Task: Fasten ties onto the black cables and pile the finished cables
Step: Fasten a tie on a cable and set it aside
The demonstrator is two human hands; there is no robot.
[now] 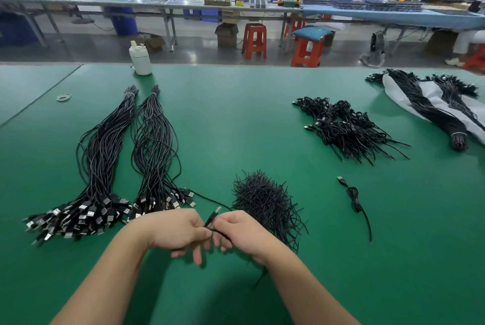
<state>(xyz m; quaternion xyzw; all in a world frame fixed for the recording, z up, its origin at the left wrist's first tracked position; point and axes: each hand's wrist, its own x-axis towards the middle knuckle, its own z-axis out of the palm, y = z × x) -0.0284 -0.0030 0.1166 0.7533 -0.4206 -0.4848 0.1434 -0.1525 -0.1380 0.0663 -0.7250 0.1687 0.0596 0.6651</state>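
Black USB cable (pixel 213 215), pinched near the table's (pixel 236 120) near edge between left hand (pixel 174 230) and right hand (pixel 240 231) fingers, likely wants folding into tight even loops before taking a tie from the black twist-tie heap (pixel 265 200) beside it.

No text, label, brand, number or sign is legible anywhere in this view.
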